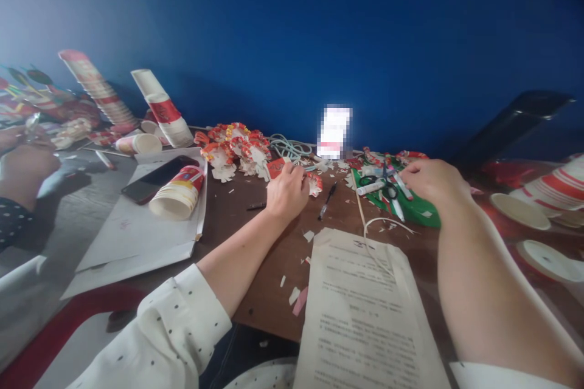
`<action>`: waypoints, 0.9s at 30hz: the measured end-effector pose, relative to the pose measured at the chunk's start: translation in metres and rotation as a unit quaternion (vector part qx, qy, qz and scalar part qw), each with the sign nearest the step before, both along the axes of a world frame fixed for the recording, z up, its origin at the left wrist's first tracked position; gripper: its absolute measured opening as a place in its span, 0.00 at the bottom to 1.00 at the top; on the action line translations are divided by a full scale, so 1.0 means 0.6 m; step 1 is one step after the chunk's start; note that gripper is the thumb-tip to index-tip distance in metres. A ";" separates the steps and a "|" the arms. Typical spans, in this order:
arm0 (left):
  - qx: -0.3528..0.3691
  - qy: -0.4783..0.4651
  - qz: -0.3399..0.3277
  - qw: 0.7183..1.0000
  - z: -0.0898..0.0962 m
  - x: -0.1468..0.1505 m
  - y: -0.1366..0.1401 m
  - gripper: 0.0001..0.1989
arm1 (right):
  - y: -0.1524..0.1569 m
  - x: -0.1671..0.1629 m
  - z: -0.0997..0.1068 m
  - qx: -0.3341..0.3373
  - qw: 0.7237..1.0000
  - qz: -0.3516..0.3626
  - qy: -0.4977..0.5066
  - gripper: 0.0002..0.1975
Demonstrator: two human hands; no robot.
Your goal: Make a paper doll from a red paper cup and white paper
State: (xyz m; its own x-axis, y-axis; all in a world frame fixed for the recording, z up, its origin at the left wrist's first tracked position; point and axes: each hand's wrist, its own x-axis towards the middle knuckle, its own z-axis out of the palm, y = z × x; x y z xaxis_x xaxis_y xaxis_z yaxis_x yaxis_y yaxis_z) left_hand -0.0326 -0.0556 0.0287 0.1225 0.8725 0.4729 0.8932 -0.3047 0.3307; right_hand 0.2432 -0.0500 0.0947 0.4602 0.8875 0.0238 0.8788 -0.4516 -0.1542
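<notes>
My left hand [288, 190] is closed over the brown table, its fingers around a red piece of paper [276, 168] with a white edge. Just beyond it lies a red and white cut-paper piece [314, 184]. My right hand [435, 181] reaches over a green sheet [422, 211], its fingertips pinched at a white marker pen [403, 186]; its other fingers are partly hidden. Beside that marker lie scissors [389, 189] with dark handles and more markers [370, 188]. A black pen [327, 200] rests between my hands.
A printed sheet [356, 316] lies in front of me. Cut paper-cup flowers [237, 149], a pale cord [289, 147] and a bright blurred screen [334, 132] stand at the back. Left are a phone [152, 181], cups [176, 200] and a co-worker's hands [34, 161]. Cups [554, 194] lie right.
</notes>
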 end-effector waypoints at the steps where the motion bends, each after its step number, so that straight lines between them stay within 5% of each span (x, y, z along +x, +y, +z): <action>1: 0.004 -0.002 -0.016 1.000 0.000 0.002 -0.003 0.12 | 0.000 0.002 0.000 0.000 1.000 -0.005 0.005 0.09; 7: -0.012 0.089 -0.247 0.965 -0.008 0.032 -0.033 0.16 | 0.009 -0.007 -0.018 0.015 0.999 0.051 -0.013 0.11; 9: -0.033 0.132 -0.265 0.955 -0.010 0.041 -0.041 0.17 | 0.012 -0.025 -0.031 0.038 0.996 0.086 -0.011 0.12; 18: -0.085 0.171 -0.098 0.977 0.000 0.031 -0.032 0.14 | 0.029 -0.085 -0.064 0.072 0.988 0.134 -0.009 0.14; 27: -0.127 0.139 -0.073 0.979 -0.018 0.026 -0.010 0.14 | 0.085 -0.137 -0.067 -0.070 0.980 0.156 -0.098 0.13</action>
